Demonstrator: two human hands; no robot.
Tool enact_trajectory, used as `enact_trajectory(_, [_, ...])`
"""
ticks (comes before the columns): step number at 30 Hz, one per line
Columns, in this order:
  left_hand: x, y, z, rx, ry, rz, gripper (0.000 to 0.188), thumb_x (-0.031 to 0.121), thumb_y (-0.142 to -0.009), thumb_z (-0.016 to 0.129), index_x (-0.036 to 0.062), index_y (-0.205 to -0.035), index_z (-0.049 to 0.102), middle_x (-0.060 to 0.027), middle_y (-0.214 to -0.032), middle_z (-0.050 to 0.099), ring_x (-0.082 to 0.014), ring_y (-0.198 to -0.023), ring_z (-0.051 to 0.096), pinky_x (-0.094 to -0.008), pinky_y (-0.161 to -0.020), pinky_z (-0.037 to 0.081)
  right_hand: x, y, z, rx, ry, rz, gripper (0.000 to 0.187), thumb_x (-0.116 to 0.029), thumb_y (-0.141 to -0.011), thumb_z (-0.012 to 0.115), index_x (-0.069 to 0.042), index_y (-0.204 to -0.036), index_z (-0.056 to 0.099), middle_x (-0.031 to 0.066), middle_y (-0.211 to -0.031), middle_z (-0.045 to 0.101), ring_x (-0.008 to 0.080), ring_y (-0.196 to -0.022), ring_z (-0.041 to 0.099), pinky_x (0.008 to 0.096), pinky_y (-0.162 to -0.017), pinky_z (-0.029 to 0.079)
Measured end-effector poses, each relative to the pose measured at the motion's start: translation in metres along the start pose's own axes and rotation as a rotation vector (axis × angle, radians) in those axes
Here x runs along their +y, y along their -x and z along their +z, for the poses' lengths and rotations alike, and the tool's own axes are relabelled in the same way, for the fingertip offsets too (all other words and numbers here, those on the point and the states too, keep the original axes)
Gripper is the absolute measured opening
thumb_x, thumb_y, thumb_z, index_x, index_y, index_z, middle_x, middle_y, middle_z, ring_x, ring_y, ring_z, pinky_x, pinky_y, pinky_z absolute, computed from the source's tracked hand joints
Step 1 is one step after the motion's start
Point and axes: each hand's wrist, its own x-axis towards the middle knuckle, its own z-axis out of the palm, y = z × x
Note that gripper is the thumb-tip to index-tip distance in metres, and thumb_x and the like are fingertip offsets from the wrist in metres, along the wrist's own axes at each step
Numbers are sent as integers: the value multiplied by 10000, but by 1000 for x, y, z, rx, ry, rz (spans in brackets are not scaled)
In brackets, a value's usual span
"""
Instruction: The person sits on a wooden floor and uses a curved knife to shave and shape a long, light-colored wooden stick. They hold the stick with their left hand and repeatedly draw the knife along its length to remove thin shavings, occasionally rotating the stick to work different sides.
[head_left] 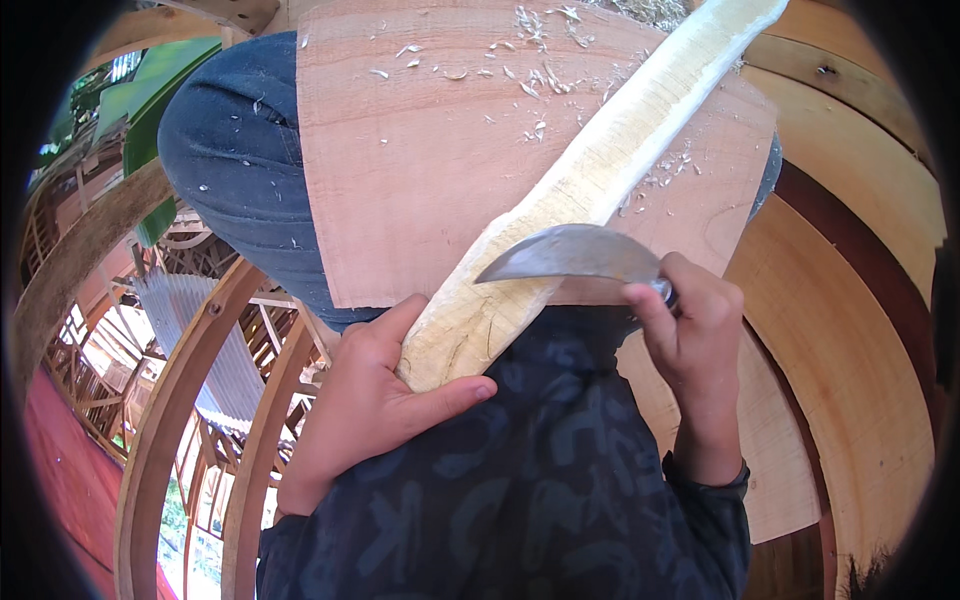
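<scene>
- Your left hand (375, 395) grips the near end of the pale strip (580, 190), your thumb across its end and your index finger along its left edge; the other fingers are mostly hidden.
- Your right hand (700, 320) is closed around the handle of the curved knife (570, 255), most of that handle covered by your fingers.
- The blade lies across the lower part of the strip, its tip pointing left; whether it touches the surface, you cannot tell from this view.
- The strip slants from your left hand up and right over the wooden board (400, 180), its near end overhanging the board's near edge.
- That board rests on your lap, over your blue trousers (225, 170).
- Small light shavings (540, 75) are scattered on the board, mostly toward its far side.
- Curved wooden planks (840, 370) stand to your right; a grey corrugated sheet (205, 340) shows at left.
</scene>
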Motion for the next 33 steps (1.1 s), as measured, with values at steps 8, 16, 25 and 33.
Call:
enact_trajectory(8, [6,0,0,2,23,-91,518,249,-726,805,-20,-1111,587,-87,-870,675,-115,-802,627,-270,-722,487,16,-15,0,64,116,8,459,-425,-795,697,-22,-639,541,132,-493,454,294,-439,484,356,-432,370])
enact_trajectory(16, [-2,12,-7,-16,97,-119,547,228,-718,810,-23,-1144,577,-85,-942,674,-115,-865,617,-264,-772,477,81,-11,-33,289,25,295,515,-411,-901,598,25,-647,499,111,-503,367,178,-475,309,312,-445,289])
enact_trajectory(25, [4,4,0,-78,219,-175,604,196,-734,798,-34,-1226,533,-79,-1028,651,-114,-947,589,-265,-836,455,12,-1,1,16,35,-21,450,-429,-754,728,-37,-639,541,115,-527,482,292,-454,507,352,-423,377])
enact_trajectory(33, [-7,9,3,-52,301,-127,589,185,-738,793,-36,-1220,537,-81,-1033,649,-112,-947,584,-262,-839,451,65,-20,-15,306,24,280,479,-378,-880,633,14,-632,513,124,-485,413,195,-422,384,315,-429,334])
